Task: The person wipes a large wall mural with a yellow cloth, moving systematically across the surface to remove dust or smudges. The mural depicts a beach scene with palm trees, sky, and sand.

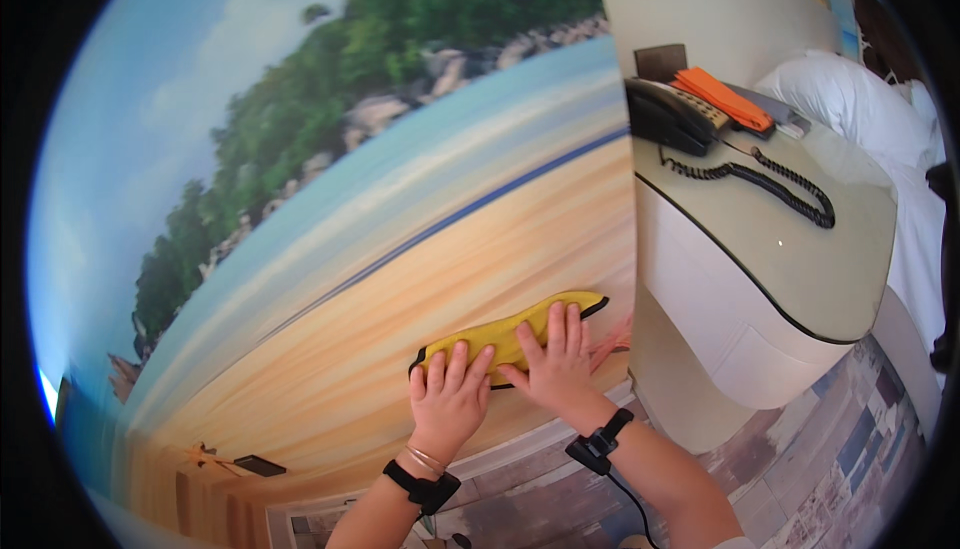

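A yellow cloth with black edging (505,333) is spread flat against a wall covered with a printed beach mural (360,339). My left hand (451,400) presses on the cloth's left part, fingers apart. Over its right part lies my right hand (561,365), also flat with spread fingers. Neither hand closes around the cloth. Black straps with small devices sit on both wrists, and a cable hangs from the right one.
To the right stands a white bedside cabinet (750,279) bearing a black corded telephone (675,118) and an orange folded item (724,99). White bedding (825,88) lies beyond it. A wall socket (259,465) is at lower left, above patterned flooring (517,508).
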`<state>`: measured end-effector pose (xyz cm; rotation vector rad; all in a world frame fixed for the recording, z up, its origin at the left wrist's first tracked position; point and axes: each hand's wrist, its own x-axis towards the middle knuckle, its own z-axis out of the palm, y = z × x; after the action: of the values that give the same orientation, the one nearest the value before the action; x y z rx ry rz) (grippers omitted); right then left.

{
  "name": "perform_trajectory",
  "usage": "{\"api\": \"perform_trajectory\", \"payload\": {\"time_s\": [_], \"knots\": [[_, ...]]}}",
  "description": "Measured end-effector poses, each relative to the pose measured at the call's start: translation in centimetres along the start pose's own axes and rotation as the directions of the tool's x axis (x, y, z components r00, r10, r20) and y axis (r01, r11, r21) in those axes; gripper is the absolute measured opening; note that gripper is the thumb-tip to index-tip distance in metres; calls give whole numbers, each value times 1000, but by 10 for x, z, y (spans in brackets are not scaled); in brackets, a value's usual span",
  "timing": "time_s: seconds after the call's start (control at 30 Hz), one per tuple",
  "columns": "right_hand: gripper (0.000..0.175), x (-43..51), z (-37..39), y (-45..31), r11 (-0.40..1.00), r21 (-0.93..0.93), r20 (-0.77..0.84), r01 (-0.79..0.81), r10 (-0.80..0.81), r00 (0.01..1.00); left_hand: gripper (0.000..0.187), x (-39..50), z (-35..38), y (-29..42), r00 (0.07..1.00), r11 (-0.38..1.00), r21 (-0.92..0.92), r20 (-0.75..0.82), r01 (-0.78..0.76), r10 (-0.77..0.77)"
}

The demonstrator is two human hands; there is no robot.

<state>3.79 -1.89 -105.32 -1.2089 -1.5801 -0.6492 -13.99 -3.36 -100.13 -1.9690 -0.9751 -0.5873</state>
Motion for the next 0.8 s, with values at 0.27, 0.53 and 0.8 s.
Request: {"api": "perform_trajectory", "payload": {"time_s": [0.27,0.53,0.8], "knots": [[66,187,-39,-41,982,23,-165,187,-180,970,53,99,-77,-99,955,970,57,-198,235,-220],[66,178,-29,-95,979,-34,-68,201,-203,977,53,58,-84,-134,955,963,34,-141,267,-259],[69,142,-15,-128,946,-41,-39,320,-322,946,54,-1,-85,-154,977,985,6,-123,174,-172]]}}
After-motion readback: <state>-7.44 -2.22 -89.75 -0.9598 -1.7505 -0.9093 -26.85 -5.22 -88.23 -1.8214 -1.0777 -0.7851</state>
